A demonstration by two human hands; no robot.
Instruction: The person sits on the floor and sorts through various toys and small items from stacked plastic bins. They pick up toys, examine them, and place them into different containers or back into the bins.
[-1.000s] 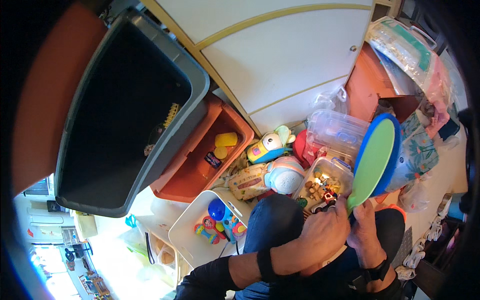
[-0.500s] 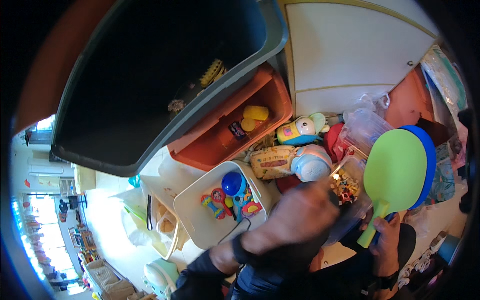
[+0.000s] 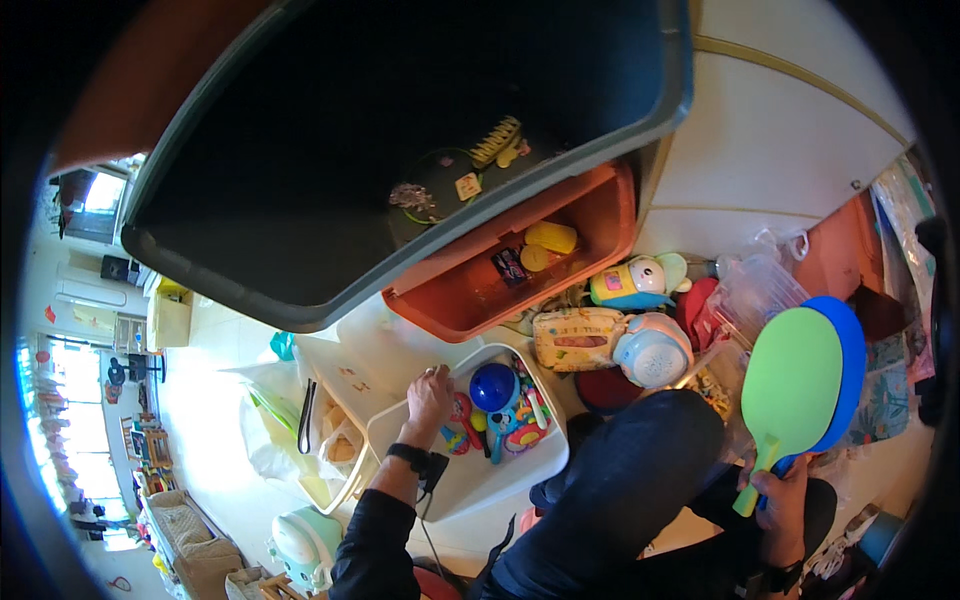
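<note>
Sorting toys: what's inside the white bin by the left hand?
The white plastic bin holds a blue ball and colourful small toys; the left hand hides the corner.

Green paddle (image 3: 790,385) w/ blue paddle (image 3: 845,360), white bin (image 3: 490,470).

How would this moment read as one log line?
left hand: on white bin rim | right hand: holding green paddle, blue paddle | toys in bin

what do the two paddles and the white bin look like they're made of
Green paddle and blue paddle, both in the right hand: probably smooth moulded plastic, flat even colour. White bin, left hand on its rim: likely matte plastic with rounded moulded corners.
</note>
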